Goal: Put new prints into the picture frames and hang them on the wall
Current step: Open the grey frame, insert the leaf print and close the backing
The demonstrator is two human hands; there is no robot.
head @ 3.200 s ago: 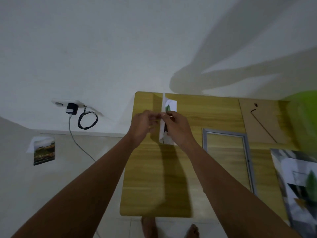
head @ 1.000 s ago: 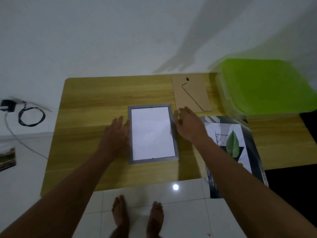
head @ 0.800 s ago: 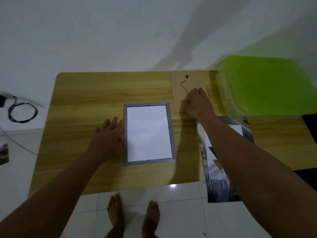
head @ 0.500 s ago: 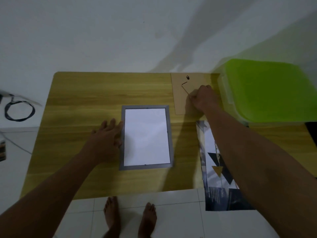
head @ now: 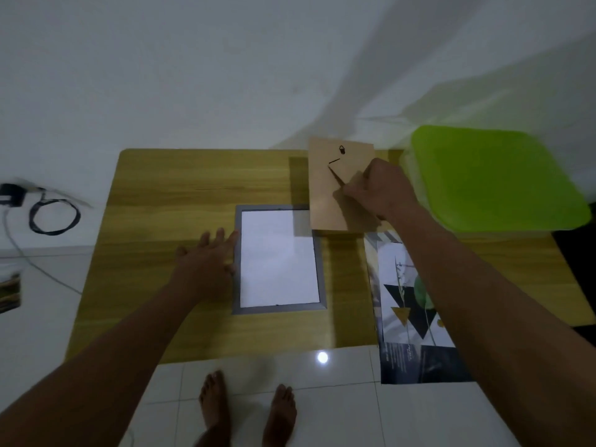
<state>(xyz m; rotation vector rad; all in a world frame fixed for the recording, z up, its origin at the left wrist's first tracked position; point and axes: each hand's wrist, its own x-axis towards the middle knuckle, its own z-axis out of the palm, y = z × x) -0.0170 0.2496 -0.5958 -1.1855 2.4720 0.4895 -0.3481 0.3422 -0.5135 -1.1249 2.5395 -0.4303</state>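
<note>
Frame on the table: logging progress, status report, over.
Left hand flat at left edge of frame. Right hand grips backing board, overlapping frame's far right corner. White sheet in frame. Nothing blocking.

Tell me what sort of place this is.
Probably a room in a home, not a workshop: a wooden table stands against a plain white wall, the person's bare feet are on a glossy tiled floor, and a coiled charger cable shows at left.

A grey frame [head: 279, 307] lies flat on the wooden table [head: 180, 195]. Right of it lie a print [head: 409, 304] and a green-lidded box [head: 493, 179].
</note>
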